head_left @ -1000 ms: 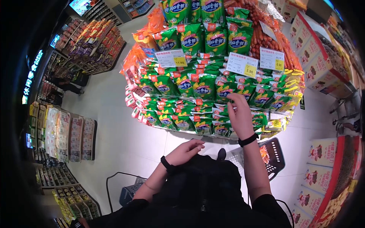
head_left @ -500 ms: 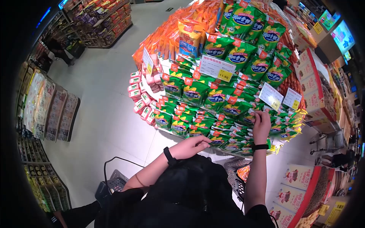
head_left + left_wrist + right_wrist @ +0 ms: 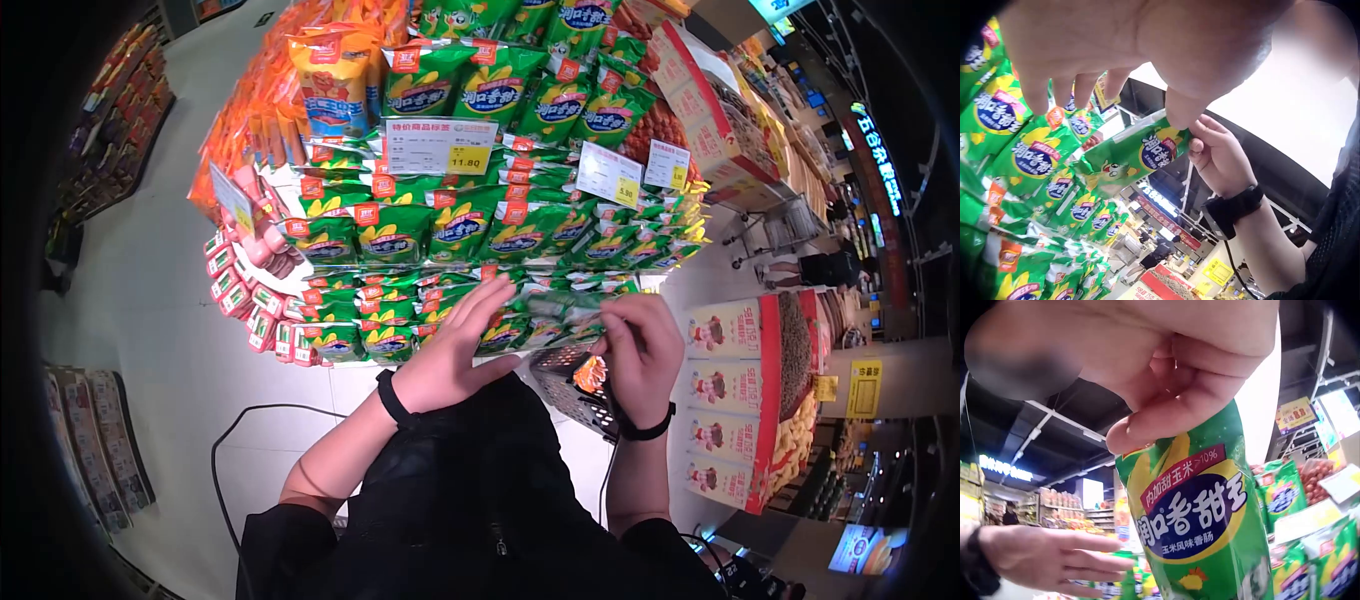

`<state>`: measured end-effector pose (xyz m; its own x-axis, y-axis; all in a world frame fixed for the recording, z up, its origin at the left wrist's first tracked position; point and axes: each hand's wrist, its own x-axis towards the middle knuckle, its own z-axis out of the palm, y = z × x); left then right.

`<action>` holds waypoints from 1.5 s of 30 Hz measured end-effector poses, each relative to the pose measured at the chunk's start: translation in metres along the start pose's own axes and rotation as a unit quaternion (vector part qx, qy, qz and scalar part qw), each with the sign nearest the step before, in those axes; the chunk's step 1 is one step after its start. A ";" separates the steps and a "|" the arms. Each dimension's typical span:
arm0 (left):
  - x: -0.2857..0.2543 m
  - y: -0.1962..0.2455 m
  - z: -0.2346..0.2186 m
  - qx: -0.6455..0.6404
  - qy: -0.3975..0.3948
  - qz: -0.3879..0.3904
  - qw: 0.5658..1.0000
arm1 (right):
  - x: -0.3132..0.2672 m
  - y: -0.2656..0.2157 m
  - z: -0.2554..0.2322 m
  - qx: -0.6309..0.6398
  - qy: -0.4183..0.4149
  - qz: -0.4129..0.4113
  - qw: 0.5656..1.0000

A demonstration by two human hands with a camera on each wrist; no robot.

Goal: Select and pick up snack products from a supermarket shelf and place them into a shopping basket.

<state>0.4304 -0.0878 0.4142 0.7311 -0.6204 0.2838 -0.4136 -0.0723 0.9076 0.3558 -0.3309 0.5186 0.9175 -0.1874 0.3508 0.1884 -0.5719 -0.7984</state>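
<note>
My right hand (image 3: pixel 645 355) pinches the top end of a green packet (image 3: pixel 562 304) with a yellow and blue label. In the right wrist view the packet (image 3: pixel 1200 512) hangs upright from thumb and curled fingers. My left hand (image 3: pixel 455 350) has its fingers extended, to the left of the packet, holding nothing. The right wrist view shows that left hand (image 3: pixel 1054 559) with straight fingers pointing toward the packet. Across the left wrist view, the packet (image 3: pixel 1141 153) stretches from the right hand (image 3: pixel 1219 156). Whether the left hand touches it, I cannot tell.
Tiers of similar green packets (image 3: pixel 390 240) fill the display, with price cards (image 3: pixel 440 147) above them and orange packets (image 3: pixel 335 85) at the left. A dark basket (image 3: pixel 570 390) stands below the right forearm. Printed cartons (image 3: pixel 715 400) are at the right; a person (image 3: pixel 830 268) is farther back.
The right hand has picked up a green packet from the display and brought it closer to the body. The left hand has moved up toward it, fingers spreading. The head view has shifted.
</note>
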 end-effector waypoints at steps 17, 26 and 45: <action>-0.017 -0.028 0.013 -0.448 -0.124 -0.220 0.857 | -0.034 0.042 0.058 0.209 -0.045 0.371 0.904; -0.025 -0.030 0.018 -0.376 -0.096 -0.242 0.889 | -0.041 0.049 0.066 0.216 -0.006 0.385 0.897; -0.010 -0.015 0.010 -0.386 -0.037 -0.322 0.864 | -0.037 0.032 0.067 0.210 -0.040 0.369 0.905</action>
<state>0.4240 -0.0886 0.3942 0.6271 -0.6954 -0.3509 0.5708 0.1037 0.8145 0.3514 -0.2883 0.4472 0.8674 -0.3256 -0.3763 -0.3844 0.0418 -0.9222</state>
